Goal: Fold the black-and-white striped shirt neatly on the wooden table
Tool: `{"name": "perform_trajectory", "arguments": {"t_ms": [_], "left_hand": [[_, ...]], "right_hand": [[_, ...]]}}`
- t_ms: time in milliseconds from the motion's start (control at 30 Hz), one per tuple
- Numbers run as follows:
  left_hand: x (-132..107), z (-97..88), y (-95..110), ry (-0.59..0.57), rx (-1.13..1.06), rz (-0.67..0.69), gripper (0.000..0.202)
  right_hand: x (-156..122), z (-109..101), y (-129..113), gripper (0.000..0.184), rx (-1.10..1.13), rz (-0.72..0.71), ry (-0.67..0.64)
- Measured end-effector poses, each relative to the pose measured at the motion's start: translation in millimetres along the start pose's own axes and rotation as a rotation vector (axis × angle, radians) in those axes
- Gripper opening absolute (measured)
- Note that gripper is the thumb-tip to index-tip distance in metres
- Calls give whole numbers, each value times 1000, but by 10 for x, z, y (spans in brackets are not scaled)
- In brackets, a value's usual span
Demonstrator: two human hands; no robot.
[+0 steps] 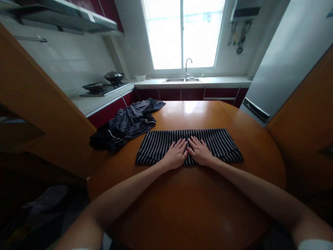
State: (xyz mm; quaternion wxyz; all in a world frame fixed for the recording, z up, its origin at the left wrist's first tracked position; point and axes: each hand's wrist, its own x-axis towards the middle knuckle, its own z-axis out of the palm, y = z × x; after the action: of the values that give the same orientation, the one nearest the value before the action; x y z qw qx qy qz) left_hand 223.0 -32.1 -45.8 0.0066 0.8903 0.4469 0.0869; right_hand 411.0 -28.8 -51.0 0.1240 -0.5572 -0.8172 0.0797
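Note:
A black cloth garment with thin white stripes (221, 144) lies folded into a long flat strip across the wooden table (187, 201). Its exact kind cannot be told from the folds. My left hand (176, 154) rests flat on the middle of the cloth, fingers stretched out. Close beside it, my right hand (199, 151) lies flat too, with the fingers slightly apart. The two hands nearly meet at the thumbs, and neither grips anything.
Dark crumpled clothes (130, 121) with white drawstrings lie at the table's left edge. Beyond stand a stove (106, 89) with a lidded pan (113, 76), a counter with a sink (182, 80), and a fridge (283, 52) at right.

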Motion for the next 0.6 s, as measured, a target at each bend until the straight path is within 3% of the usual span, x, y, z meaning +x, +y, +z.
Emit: {"name": "perform_trajectory", "arguments": {"t_ms": [133,333,467,600], "left_hand": [[4,-24,6,-31,-10,-10,59],[137,-199,-30,-179,-95,-25,62],[477,-304,76,-95,-136,-23,61],[734,-134,245,-26,-151,-44,59]], "right_hand": [[132,-88,323,68,-27,44,-33],[363,-151,816,69,-67,273,-27],[384,-131,858,69,-74,286,-3],[353,-130,809,67,-51,276,32]]}}
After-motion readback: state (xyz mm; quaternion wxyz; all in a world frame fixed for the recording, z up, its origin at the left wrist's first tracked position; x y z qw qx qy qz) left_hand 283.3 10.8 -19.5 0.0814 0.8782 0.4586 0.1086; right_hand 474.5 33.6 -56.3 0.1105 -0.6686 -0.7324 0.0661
